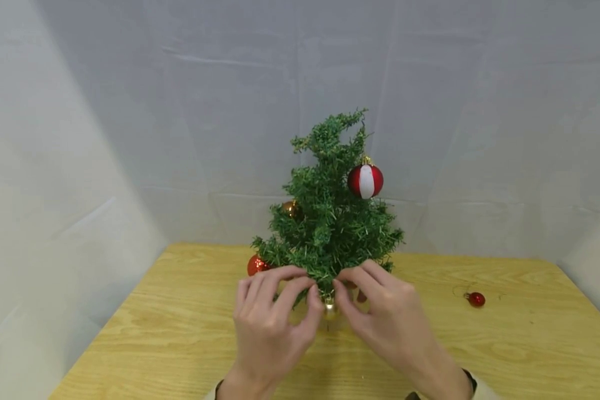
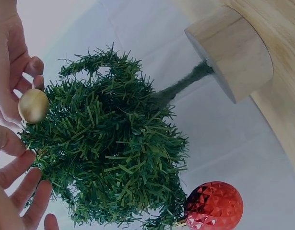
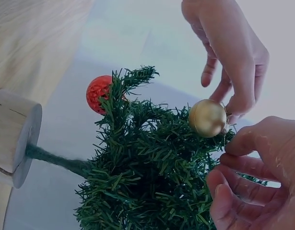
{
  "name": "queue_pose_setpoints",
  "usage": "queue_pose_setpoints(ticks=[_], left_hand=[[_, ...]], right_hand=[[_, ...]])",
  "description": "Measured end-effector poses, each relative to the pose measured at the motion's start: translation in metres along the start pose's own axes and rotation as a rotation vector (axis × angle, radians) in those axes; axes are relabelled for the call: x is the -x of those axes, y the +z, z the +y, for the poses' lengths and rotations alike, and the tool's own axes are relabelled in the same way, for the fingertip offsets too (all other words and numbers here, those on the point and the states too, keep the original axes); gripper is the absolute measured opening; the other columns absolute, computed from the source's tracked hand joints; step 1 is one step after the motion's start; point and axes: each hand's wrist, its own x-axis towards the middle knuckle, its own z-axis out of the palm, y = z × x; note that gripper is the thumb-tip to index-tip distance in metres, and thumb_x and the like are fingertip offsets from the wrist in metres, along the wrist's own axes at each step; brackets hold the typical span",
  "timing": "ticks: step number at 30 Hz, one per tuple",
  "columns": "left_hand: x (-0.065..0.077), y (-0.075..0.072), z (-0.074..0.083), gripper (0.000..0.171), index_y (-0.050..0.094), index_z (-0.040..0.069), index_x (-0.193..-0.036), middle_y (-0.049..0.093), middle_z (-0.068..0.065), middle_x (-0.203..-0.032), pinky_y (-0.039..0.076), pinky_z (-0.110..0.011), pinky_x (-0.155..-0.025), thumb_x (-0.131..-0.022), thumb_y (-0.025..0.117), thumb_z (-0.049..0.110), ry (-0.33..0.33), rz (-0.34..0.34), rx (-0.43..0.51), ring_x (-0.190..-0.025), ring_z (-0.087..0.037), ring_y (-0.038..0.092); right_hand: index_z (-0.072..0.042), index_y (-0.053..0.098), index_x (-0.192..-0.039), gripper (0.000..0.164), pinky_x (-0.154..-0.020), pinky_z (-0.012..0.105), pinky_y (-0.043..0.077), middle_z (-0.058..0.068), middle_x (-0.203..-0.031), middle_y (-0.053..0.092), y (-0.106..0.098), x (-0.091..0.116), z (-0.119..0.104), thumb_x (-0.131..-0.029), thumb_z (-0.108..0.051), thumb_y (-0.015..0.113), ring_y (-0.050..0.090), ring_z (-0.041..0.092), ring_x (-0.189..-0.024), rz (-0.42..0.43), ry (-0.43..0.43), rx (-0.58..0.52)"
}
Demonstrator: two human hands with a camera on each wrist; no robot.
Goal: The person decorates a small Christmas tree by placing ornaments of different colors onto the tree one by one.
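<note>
The left hand (image 1: 275, 316) and right hand (image 1: 387, 311) bend their fingers at the front branches, each thumb close to its forefinger; I cannot tell whether either pinches anything. Between them hangs a gold ball (image 1: 329, 311), at the front edge of the small tree (image 1: 325, 216). A red faceted ball (image 1: 258, 265) sits just beyond the left fingers. Open tabletop (image 1: 520, 344) stretches right to a small red ornament (image 1: 476, 299), well inside the right edge.

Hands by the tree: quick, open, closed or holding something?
Left hand: closed, apparently holding the gold Christmas bauble by its top.
Right hand: closed, apparently holding that same bauble.
</note>
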Motion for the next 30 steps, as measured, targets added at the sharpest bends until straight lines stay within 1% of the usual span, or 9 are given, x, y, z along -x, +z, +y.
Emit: queue_pose_setpoints(ticks=[5,8,14,20,27,30], left_hand=[[0.001,0.000,0.000,0.031,0.075,0.012,-0.077,0.075,-0.004,-0.086,0.048,-0.038,-0.067,-0.098,0.056,0.024,0.036,-0.005,-0.066,-0.073,-0.022,0.069],[0.002,-0.001,-0.001,0.030,0.075,0.012,-0.078,0.075,-0.004,-0.086,0.048,-0.038,-0.067,-0.098,0.056,0.024,0.040,-0.018,-0.074,-0.073,-0.021,0.069],[0.005,-0.004,-0.001,0.022,0.075,0.013,-0.079,0.075,-0.003,-0.088,0.046,-0.036,-0.067,-0.093,0.060,0.021,0.010,-0.072,-0.036,-0.075,-0.020,0.069],[0.007,-0.008,0.002,0.009,0.073,0.015,-0.079,0.073,0.001,-0.089,0.044,-0.033,-0.069,-0.085,0.067,0.017,-0.045,-0.150,0.025,-0.078,-0.016,0.068],[0.005,-0.011,0.005,0.003,0.072,0.017,-0.080,0.072,0.003,-0.090,0.044,-0.033,-0.072,-0.081,0.070,0.014,-0.071,-0.189,0.038,-0.081,-0.014,0.069],[0.003,-0.011,0.007,0.005,0.072,0.018,-0.081,0.073,0.004,-0.090,0.046,-0.034,-0.074,-0.080,0.072,0.013,-0.084,-0.199,0.039,-0.081,-0.014,0.069]], right_hand=[[-0.014,0.073,-0.087,0.014,-0.052,0.007,0.040,-0.005,-0.078,0.064,0.002,0.000,0.001,-0.078,-0.005,0.081,0.051,-0.001,-0.058,0.007,-0.053,0.082],[-0.014,0.074,-0.086,0.013,-0.052,0.008,0.041,-0.004,-0.079,0.065,0.003,0.001,0.002,-0.078,-0.007,0.081,0.053,0.000,-0.059,0.007,-0.068,0.097],[-0.015,0.073,-0.082,0.014,-0.056,0.010,0.047,-0.004,-0.081,0.066,0.002,0.005,0.002,-0.076,-0.007,0.082,0.058,0.003,-0.064,-0.018,-0.092,0.096],[-0.016,0.073,-0.082,0.016,-0.059,0.008,0.046,-0.007,-0.083,0.066,-0.001,0.008,0.001,-0.075,-0.006,0.084,0.058,0.001,-0.067,-0.060,-0.072,0.072],[-0.018,0.072,-0.084,0.017,-0.061,0.007,0.045,-0.010,-0.084,0.064,-0.002,0.009,0.000,-0.077,-0.007,0.083,0.057,-0.001,-0.070,-0.084,-0.041,0.052],[-0.019,0.072,-0.084,0.017,-0.061,0.007,0.045,-0.010,-0.084,0.064,-0.002,0.009,-0.001,-0.078,-0.007,0.083,0.056,-0.002,-0.070,-0.087,-0.029,0.053]])
